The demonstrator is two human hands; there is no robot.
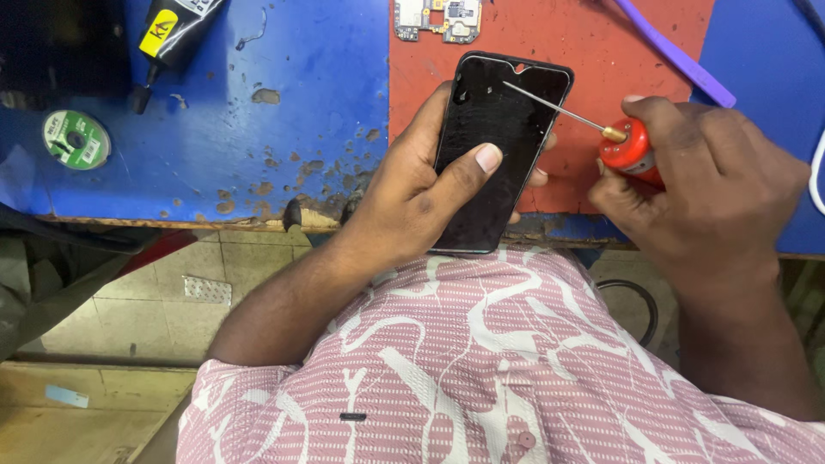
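left hand: the left hand (412,193) grips a black glossy flat smartphone (498,150) from its left side, thumb pressed across the lower part of the dark glass, fingertips showing past the right edge.
right hand: the right hand (705,185) is clenched around a red-handled screwdriver with a brass collar and thin steel shaft (632,150).
screwdriver tip: the shaft slants up and left, its point touching the upper part of the smartphone's glass.
phone's place: held just above the near edge of the bench, over the orange-red rubber mat (593,51), tilted slightly to the right.
bench: a chipped blue-painted bench (284,112) carries the mat.
around: a bare green-and-silver circuit board (438,19) lies at the mat's top edge; a purple plastic strip (679,56) crosses its right corner; a round green spool (76,139) sits far left.
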